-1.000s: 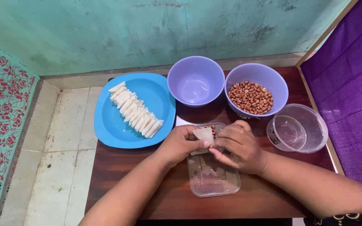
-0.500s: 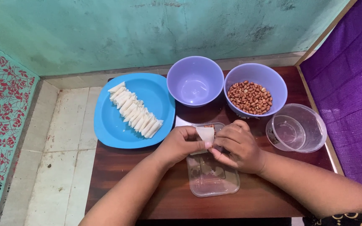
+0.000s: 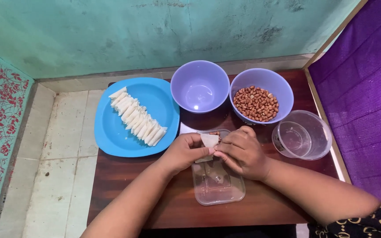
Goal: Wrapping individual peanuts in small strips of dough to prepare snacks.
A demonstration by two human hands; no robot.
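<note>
— What's over on your left?

— A round blue plate (image 3: 111, 132) on the dark wooden table (image 3: 124, 185), with a slanting row of folded white wrappers (image 3: 137, 122) lying across it, each one overlapping the next, pale and cone-like.

— And in your hands?

— One more white wrapper piece (image 3: 209, 140), thin, pale and slightly see-through, folded so a pointed corner stands up. My left hand (image 3: 184, 152) pinches its left edge between thumb and fingertips; my right hand (image 3: 241, 152) pinches the other side. The two hands are pressed together around it, fingertips meeting.

— Where exactly is it?

— Just above the far end of a clear rectangular plastic tub (image 3: 219, 187) that sits on the table in front of me. A few peanuts show right behind the wrapper; I can't tell whether they lie in the tub or inside the fold.

— What's past your hands?

— An empty lilac bowl (image 3: 199, 86), then a second lilac bowl (image 3: 283, 86) holding brown-skinned peanuts (image 3: 255, 103). Farthest right, a clear round container (image 3: 303, 134) near the purple cloth (image 3: 367, 110).
</note>
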